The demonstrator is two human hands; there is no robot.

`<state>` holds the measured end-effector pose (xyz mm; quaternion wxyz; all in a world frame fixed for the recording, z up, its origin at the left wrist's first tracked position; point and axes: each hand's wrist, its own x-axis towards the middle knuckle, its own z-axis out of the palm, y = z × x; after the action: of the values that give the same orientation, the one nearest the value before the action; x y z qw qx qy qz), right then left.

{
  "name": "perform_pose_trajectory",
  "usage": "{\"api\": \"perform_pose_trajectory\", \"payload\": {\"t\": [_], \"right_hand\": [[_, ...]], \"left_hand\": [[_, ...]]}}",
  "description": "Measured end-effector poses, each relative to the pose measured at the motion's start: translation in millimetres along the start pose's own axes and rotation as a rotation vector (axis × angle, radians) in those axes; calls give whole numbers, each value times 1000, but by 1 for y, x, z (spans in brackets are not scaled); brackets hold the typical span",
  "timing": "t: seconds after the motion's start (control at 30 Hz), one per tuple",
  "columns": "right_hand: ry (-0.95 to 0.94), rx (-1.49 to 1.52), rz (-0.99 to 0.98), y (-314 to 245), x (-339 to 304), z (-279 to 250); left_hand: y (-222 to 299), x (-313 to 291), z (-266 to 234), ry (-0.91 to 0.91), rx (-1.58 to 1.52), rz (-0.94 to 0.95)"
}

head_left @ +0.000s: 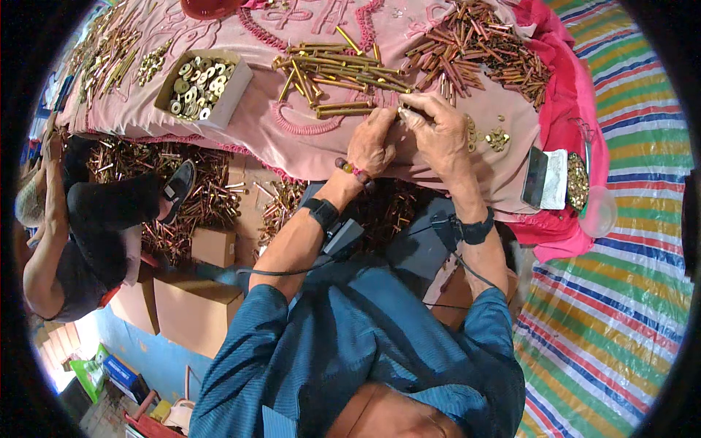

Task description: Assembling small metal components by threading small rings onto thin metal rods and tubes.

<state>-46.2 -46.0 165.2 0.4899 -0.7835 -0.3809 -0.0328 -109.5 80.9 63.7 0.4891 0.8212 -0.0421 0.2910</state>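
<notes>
My left hand (372, 144) and my right hand (440, 137) meet over the pink cloth at the table's near side. Both have their fingers pinched together, fingertips close to each other. Whatever small piece they hold is mostly hidden by the fingers. Just beyond my left hand lies a loose pile of long yellowish bolts (343, 69), with a few set apart at its near edge. To the right of my right hand, small nuts (498, 139) and washers (471, 137) are scattered on the cloth.
A cardboard box of washers (237, 93) stands at left. Reddish bolts (482, 51) are heaped far right. A phone (535, 177) lies near the right edge beside a container of small parts (577, 182). Another person (95, 233) sits at left; more bolts (193, 212) cover the floor.
</notes>
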Motion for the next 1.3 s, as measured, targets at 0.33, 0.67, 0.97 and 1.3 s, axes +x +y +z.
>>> {"api": "perform_pose_trajectory", "payload": {"t": [0.33,0.67,0.97,1.3], "right_hand": [[100,141,231,5,-7,9],[85,-120,35,-6,-7,11],[125,-62,78,-3,-3,15],[189,27,254,4,5,15]], "left_hand": [[7,1,-1,42,20,23],[6,2,-3,52,-37,30],[6,9,-11,-6,-128,-33],[6,12,-5,18,-195,-103]]}}
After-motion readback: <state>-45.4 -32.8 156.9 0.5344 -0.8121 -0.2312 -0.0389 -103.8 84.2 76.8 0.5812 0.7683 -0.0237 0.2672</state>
